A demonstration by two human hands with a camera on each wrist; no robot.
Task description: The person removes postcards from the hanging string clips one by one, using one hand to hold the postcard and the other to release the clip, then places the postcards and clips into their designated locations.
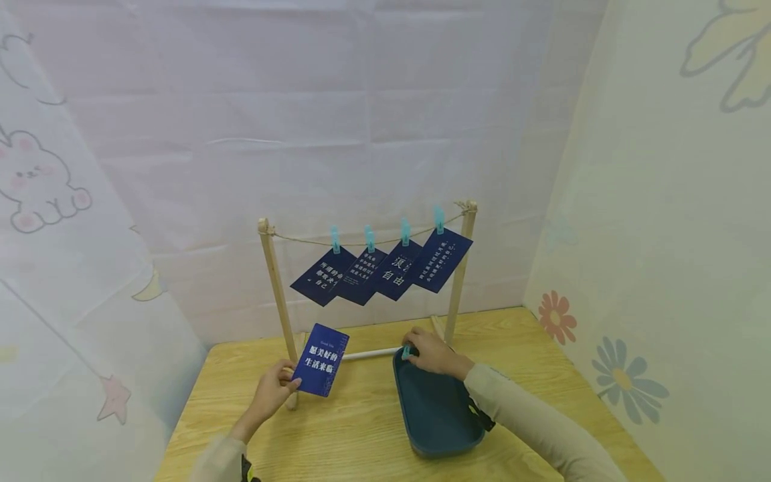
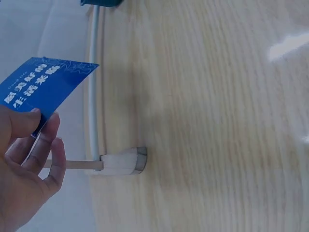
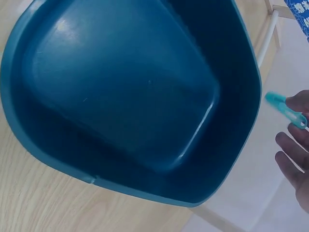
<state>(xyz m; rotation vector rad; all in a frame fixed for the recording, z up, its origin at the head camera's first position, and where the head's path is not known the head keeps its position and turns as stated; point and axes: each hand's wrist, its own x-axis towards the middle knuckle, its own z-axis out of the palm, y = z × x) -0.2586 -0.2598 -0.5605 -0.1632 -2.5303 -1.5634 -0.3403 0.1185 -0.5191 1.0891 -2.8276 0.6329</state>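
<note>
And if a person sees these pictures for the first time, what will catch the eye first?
Probably the four dark cards, hanging from turquoise clips on a string between two posts. Next may come the brighter blue card in the left hand, lower on the left. On the right stands a teal bin, where the right hand pinches another clip near its far end.

left hand [image 1: 272,389] and right hand [image 1: 430,352] well apart, both in pinches

Head view from above, facing forward-down over a yellow wood-grain desk [image 1: 355,435], left-wrist view closer, looking down past a blue rectangular printed card [image 2: 53,87] at ten o'clock, right-wrist view close above a teal rounded plastic tray [image 3: 120,87], sharing that card at two o'clock
</note>
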